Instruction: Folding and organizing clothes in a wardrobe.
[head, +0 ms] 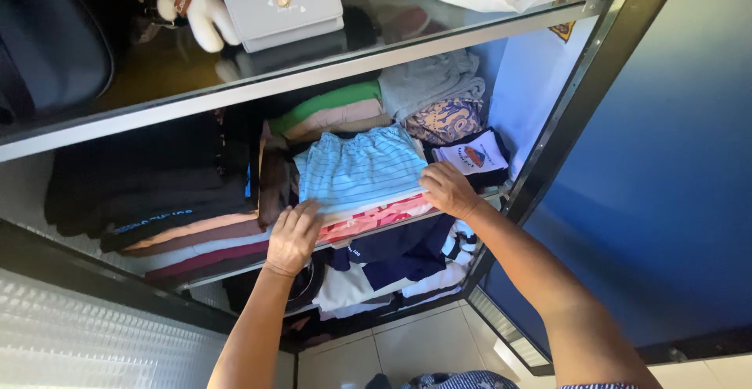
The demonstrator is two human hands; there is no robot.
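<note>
floor: pale tiles (pixel 407 346) at bottom; a striped cloth (pixel 458 379) there is cut off by the frame edge.
left hand (pixel 294 236): flat, palm down, fingers spread and straight, pressing the near left corner of the striped top (pixel 360 168); gripping nothing.
right hand (pixel 448 189): fingers curled over the top's near right edge; whether they pinch the fabric or only press it, cannot tell.
striped top: folded, light blue and white, uppermost on the middle pile, middle shelf (pixel 352 240). Long axis runs left-right along the shelf front; stripes run front to back.
pile below: pink and white layers (pixel 372 217), only edges visible.
lower shelf: navy and white clothes (pixel 399 260), mostly hidden by the shelf edge and arms.
left pile: dark folded clothes (pixel 149 193), in shadow, hard to separate.
behind: green (pixel 329 99), grey (pixel 435 79), patterned (pixel 446 119) folds, partly covered.
top shelf: plush toy (pixel 196 1) and pale box (pixel 278 1), both cut off at the top.
</note>
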